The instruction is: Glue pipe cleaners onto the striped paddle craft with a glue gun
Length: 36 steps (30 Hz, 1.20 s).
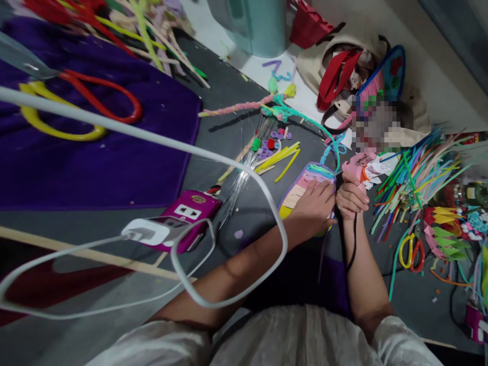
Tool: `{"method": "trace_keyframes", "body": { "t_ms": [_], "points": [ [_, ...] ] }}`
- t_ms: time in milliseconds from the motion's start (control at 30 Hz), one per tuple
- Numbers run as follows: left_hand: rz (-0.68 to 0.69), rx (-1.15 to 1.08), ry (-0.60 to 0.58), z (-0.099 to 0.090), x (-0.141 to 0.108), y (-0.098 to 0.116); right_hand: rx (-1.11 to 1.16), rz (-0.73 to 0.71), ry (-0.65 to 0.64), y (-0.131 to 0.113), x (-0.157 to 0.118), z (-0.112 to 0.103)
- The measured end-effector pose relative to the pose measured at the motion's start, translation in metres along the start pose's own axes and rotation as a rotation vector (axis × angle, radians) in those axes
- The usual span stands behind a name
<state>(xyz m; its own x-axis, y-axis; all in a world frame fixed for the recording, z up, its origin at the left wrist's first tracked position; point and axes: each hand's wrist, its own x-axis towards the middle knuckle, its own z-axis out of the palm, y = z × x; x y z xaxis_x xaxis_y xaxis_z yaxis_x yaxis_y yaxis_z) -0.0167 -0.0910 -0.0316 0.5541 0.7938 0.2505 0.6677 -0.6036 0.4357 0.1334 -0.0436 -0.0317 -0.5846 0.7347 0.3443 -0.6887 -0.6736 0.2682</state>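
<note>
The left hand covers much of the striped pipe-cleaner panel. Inside the right hand, the grip of the pink glue gun is hidden. Beyond that hand, a mosaic blur masks part of the beige bag. Well left of the left hand, the frame edge crops the large scissors' blades; beyond it, the teal jug's top is cut off. The beads are too small to tell apart clearly.
</note>
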Motion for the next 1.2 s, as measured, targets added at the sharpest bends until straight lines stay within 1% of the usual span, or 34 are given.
{"method": "trace_keyframes", "body": {
  "t_ms": [167, 267, 467, 600, 733, 933, 1200],
  "points": [
    [0.005, 0.005, -0.001, 0.002, 0.000, -0.001, -0.027, 0.007, -0.033, 0.001, 0.000, -0.003],
    [0.012, -0.005, -0.020, 0.002, 0.000, -0.001, -0.033, -0.008, -0.062, 0.001, 0.000, -0.003],
    [0.014, 0.019, -0.068, -0.001, 0.001, -0.003, 0.015, -0.003, -0.024, -0.004, -0.004, -0.002],
    [0.021, 0.056, -0.059, -0.002, 0.001, -0.003, 0.066, -0.022, 0.012, -0.005, -0.005, -0.001],
    [0.028, 0.064, -0.060, -0.001, 0.001, -0.002, 0.047, -0.007, 0.033, -0.004, -0.005, 0.001],
    [0.016, 0.061, -0.079, -0.003, 0.001, -0.002, 0.025, -0.018, 0.035, -0.001, -0.003, 0.005],
    [0.011, 0.072, -0.116, -0.004, 0.003, -0.003, 0.016, 0.008, -0.010, 0.001, -0.002, 0.007]
  ]
}}
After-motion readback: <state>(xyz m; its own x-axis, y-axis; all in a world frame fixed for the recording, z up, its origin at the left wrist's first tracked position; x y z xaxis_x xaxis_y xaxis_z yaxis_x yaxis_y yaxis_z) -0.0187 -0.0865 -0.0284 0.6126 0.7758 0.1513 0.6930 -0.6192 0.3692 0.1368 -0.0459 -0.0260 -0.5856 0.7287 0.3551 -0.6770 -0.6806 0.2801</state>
